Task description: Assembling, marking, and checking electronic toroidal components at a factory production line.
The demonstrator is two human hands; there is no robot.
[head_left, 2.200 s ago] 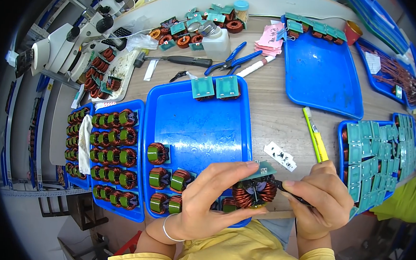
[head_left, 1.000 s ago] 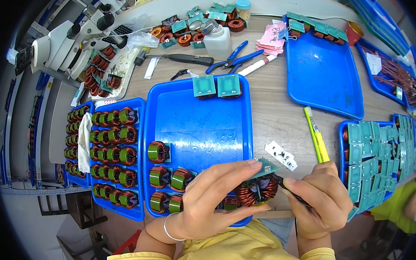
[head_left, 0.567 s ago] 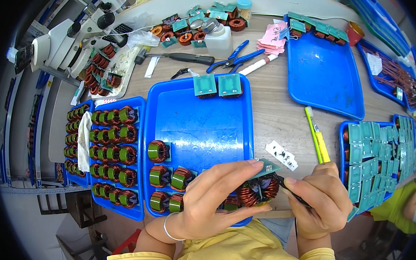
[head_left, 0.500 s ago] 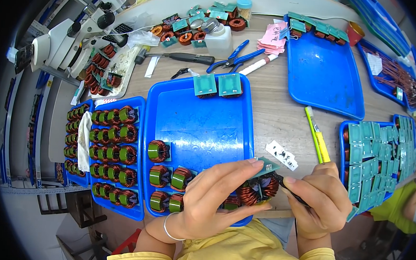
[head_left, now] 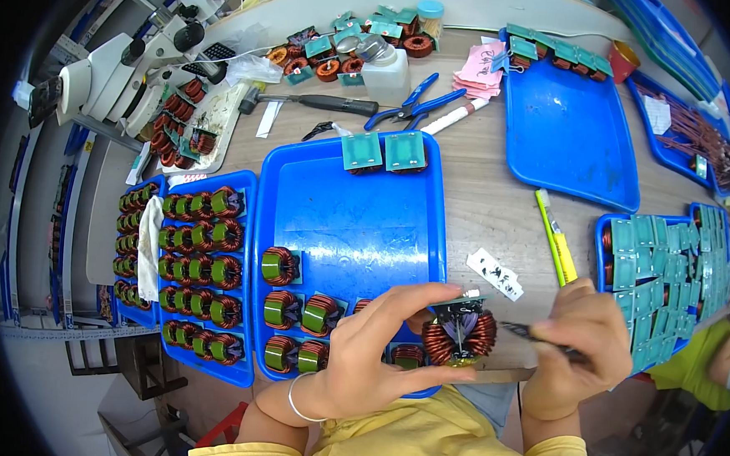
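My left hand (head_left: 366,349) grips a copper-wound toroidal coil (head_left: 474,335) between thumb and fingers, above the tray's near right corner. The coil stands on edge, with a green circuit board (head_left: 467,304) at its top and dark and purplish material in its middle. In my right hand (head_left: 587,350), closed and smeared by motion, is a slim black pointed tool (head_left: 519,329), perhaps tweezers. Its tip points left toward the coil, a small gap away. Beneath my left hand, the blue tray (head_left: 349,219) holds coils with green bands (head_left: 280,267) and two boards (head_left: 361,151) at its far edge.
More filled trays stand left (head_left: 245,304) and right (head_left: 650,287). A yellow-green knife (head_left: 560,248) and a white paper strip (head_left: 494,273) lie right of the middle tray. Beyond are blue pliers (head_left: 414,106), a hammer (head_left: 314,101), a clear bottle (head_left: 387,77) and another blue tray (head_left: 567,136).
My right hand has drawn the black tool back to the right, away from the coil. My left hand has turned the coil so its dark middle faces up more.
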